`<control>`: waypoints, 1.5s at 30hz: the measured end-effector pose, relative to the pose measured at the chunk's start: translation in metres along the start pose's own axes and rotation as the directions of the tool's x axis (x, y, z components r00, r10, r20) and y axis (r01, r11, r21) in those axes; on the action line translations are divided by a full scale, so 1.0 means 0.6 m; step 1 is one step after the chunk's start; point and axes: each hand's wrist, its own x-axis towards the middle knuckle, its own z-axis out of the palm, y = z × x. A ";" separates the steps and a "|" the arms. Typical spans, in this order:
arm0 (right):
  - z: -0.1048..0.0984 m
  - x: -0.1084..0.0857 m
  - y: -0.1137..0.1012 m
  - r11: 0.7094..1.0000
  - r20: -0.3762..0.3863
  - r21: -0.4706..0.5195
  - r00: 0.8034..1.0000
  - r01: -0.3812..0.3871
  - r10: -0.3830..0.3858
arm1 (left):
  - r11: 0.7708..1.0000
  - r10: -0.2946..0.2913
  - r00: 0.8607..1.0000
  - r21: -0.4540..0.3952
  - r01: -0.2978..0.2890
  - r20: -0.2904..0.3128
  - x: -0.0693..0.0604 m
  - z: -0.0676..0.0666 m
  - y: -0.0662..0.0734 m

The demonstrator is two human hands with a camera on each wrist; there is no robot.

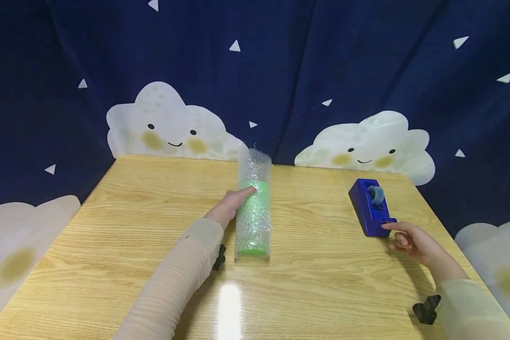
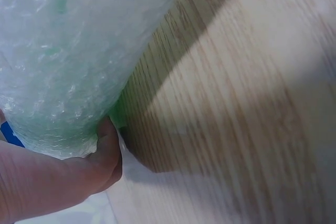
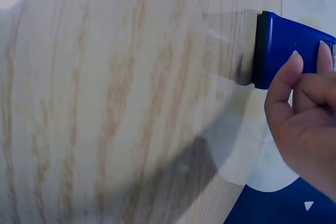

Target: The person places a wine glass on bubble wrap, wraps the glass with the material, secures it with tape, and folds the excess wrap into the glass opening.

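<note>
A green cylinder wrapped in clear bubble wrap (image 1: 254, 217) lies on the table, its long side running away from me. My left hand (image 1: 231, 205) grips it from the left, thumb on top. In the left wrist view, the fingers of this hand (image 2: 68, 179) curl round the wrap (image 2: 68, 72). At the right stands a blue tape dispenser (image 1: 367, 212) with a clear tape roll (image 1: 376, 194). My right hand (image 1: 416, 243) has its index finger extended to the dispenser's near end, other fingers bent. The right wrist view shows this hand (image 3: 310, 108) beside the dispenser (image 3: 289, 48).
The wooden table (image 1: 165, 189) ends at a dark blue curtain (image 1: 276, 56) with white clouds and triangles. Black wrist devices show beneath the left sleeve (image 1: 174, 278) and beside the right sleeve (image 1: 471, 307).
</note>
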 end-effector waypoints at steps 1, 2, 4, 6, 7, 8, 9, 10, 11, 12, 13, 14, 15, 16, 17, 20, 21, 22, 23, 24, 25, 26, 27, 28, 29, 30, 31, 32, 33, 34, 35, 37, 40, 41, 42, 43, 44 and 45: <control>0.001 0.000 -0.001 1.000 -0.021 -0.004 1.000 -0.012 0.012 | 1.000 0.001 1.000 -0.002 -0.001 0.000 0.000 0.000 0.000; 0.003 0.000 -0.002 0.999 -0.052 -0.015 0.998 -0.029 0.028 | 1.000 0.003 1.000 -0.005 -0.003 -0.001 -0.001 0.000 0.000; 0.007 0.002 -0.003 0.995 -0.117 -0.051 0.990 -0.083 0.077 | 1.000 0.005 1.000 -0.007 -0.005 -0.002 -0.001 0.000 -0.001; 0.012 0.004 -0.004 0.985 -0.168 -0.100 0.978 -0.140 0.122 | 1.000 0.006 1.000 -0.007 -0.006 -0.003 -0.001 0.000 -0.001; 0.015 0.004 -0.005 0.978 -0.195 -0.123 0.971 -0.168 0.142 | 1.000 0.007 1.000 -0.007 -0.007 -0.005 -0.001 0.000 -0.001; 0.017 0.005 -0.005 0.971 -0.214 -0.144 0.964 -0.190 0.157 | 1.000 0.007 1.000 -0.006 -0.007 -0.006 -0.001 0.000 -0.001; 0.019 0.006 -0.006 0.966 -0.228 -0.156 0.959 -0.208 0.169 | 1.000 0.006 1.000 -0.005 -0.006 -0.008 -0.001 0.000 -0.001; 0.020 0.006 -0.006 0.962 -0.238 -0.165 0.955 -0.219 0.176 | 1.000 0.006 1.000 -0.004 -0.006 -0.007 -0.001 0.000 -0.001; 0.022 0.007 -0.007 0.960 -0.246 -0.167 0.952 -0.225 0.180 | 1.000 0.006 1.000 -0.003 -0.006 -0.006 -0.001 -0.001 -0.001; 0.023 0.007 -0.008 0.958 -0.257 -0.164 0.948 -0.235 0.188 | 1.000 0.006 1.000 -0.002 -0.006 -0.006 -0.001 -0.001 -0.001; 0.024 0.008 -0.009 0.958 -0.261 -0.158 0.946 -0.239 0.193 | 1.000 0.008 1.000 -0.001 -0.008 -0.006 -0.001 -0.001 -0.001; 0.025 0.008 -0.010 0.957 -0.265 -0.156 0.944 -0.244 0.198 | 1.000 0.011 1.000 -0.001 -0.011 -0.005 -0.001 -0.001 -0.001; 0.025 0.009 -0.011 0.956 -0.267 -0.157 0.943 -0.247 0.200 | 1.000 0.014 1.000 -0.001 -0.014 -0.005 -0.001 -0.001 -0.001; 0.025 0.009 -0.012 0.954 -0.269 -0.165 0.942 -0.250 0.200 | 1.000 0.016 1.000 -0.003 -0.016 -0.004 0.000 -0.001 -0.001; 0.026 0.010 -0.013 0.951 -0.271 -0.174 0.941 -0.255 0.203 | 1.000 0.015 1.000 -0.004 -0.015 -0.005 0.000 -0.001 -0.001; 0.024 0.009 -0.014 0.937 -0.275 -0.231 0.941 -0.262 0.196 | 1.000 0.012 1.000 -0.004 -0.012 -0.007 0.001 0.001 -0.001; 0.023 0.009 -0.014 0.931 -0.274 -0.256 0.943 -0.261 0.189 | 1.000 0.008 1.000 -0.003 -0.008 -0.007 0.001 0.002 -0.001; 0.022 0.008 -0.013 0.924 -0.272 -0.282 0.945 -0.258 0.181 | 1.000 0.004 1.000 -0.001 -0.004 -0.006 0.001 0.002 -0.001; 0.021 0.007 -0.012 0.920 -0.268 -0.300 0.947 -0.254 0.174 | 1.000 0.002 1.000 0.000 -0.002 -0.007 0.001 0.003 -0.001; 0.019 0.006 -0.011 0.916 -0.262 -0.319 0.951 -0.244 0.162 | 1.000 0.001 1.000 0.002 -0.001 -0.007 0.002 0.003 -0.001; 0.019 0.005 -0.009 0.913 -0.258 -0.334 0.954 -0.234 0.150 | 1.000 -0.002 1.000 0.004 0.002 -0.006 0.001 0.003 -0.001; 0.018 0.004 -0.007 0.911 -0.254 -0.346 0.957 -0.224 0.139 | 1.000 -0.002 1.000 0.005 0.002 -0.006 0.002 0.003 0.000; 0.018 0.004 -0.005 0.908 -0.253 -0.359 0.959 -0.217 0.129 | 1.000 0.000 1.000 0.005 0.000 -0.007 0.003 0.003 0.000; 0.017 0.004 -0.004 0.906 -0.249 -0.371 0.962 -0.204 0.115 | 1.000 0.001 1.000 0.004 -0.001 -0.008 0.003 0.003 0.000; 0.017 0.005 -0.003 0.905 -0.248 -0.379 0.963 -0.195 0.104 | 1.000 0.003 1.000 0.002 -0.003 -0.011 0.004 0.002 0.000; 0.017 0.005 -0.002 0.902 -0.251 -0.388 0.963 -0.190 0.094 | 1.000 0.006 1.000 0.002 -0.006 -0.014 0.004 0.002 0.000; 0.017 0.006 -0.002 0.899 -0.257 -0.396 0.962 -0.187 0.087 | 1.000 0.009 1.000 0.001 -0.009 -0.017 0.003 0.002 0.001; 0.017 0.007 -0.001 0.895 -0.262 -0.407 0.962 -0.185 0.080 | 1.000 0.008 1.000 0.000 -0.008 -0.018 0.003 0.002 0.001; 0.017 0.008 -0.001 0.887 -0.261 -0.426 0.963 -0.179 0.069 | 1.000 0.010 1.000 0.000 -0.010 -0.021 0.003 0.001 0.001; 0.016 0.008 0.000 0.878 -0.263 -0.445 0.963 -0.175 0.059 | 1.000 0.008 1.000 -0.001 -0.008 -0.022 0.003 0.001 0.000; 0.016 0.008 0.001 0.870 -0.261 -0.463 0.964 -0.171 0.050 | 1.000 0.006 1.000 0.000 -0.006 -0.023 0.003 0.001 0.000; 0.015 0.007 0.004 0.852 -0.264 -0.497 0.964 -0.163 0.031 | 1.000 -0.003 1.000 0.003 0.003 -0.023 0.003 0.001 -0.001; 0.013 0.005 0.006 0.819 -0.266 -0.552 0.964 -0.155 0.003 | 1.000 -0.011 1.000 0.010 0.011 -0.017 0.004 0.002 -0.002; 0.013 0.005 0.006 0.809 -0.266 -0.568 0.964 -0.153 -0.004 | 1.000 -0.010 1.000 0.009 0.010 -0.017 0.005 0.002 -0.002; 0.013 0.004 0.006 0.801 -0.271 -0.577 0.963 -0.158 -0.006 | 1.000 -0.011 1.000 0.010 0.011 -0.016 0.005 0.002 -0.002; 0.013 0.005 0.006 0.790 -0.270 -0.592 0.963 -0.159 -0.008 | 1.000 -0.011 1.000 0.010 0.011 -0.016 0.006 0.002 -0.002; 0.012 0.005 0.005 0.781 -0.271 -0.603 0.963 -0.163 -0.008 | 1.000 -0.007 1.000 0.007 0.007 -0.017 0.006 0.002 -0.002; 0.011 0.006 0.005 0.772 -0.270 -0.613 0.963 -0.166 -0.007 | 1.000 -0.005 1.000 0.005 0.005 -0.018 0.006 0.002 -0.002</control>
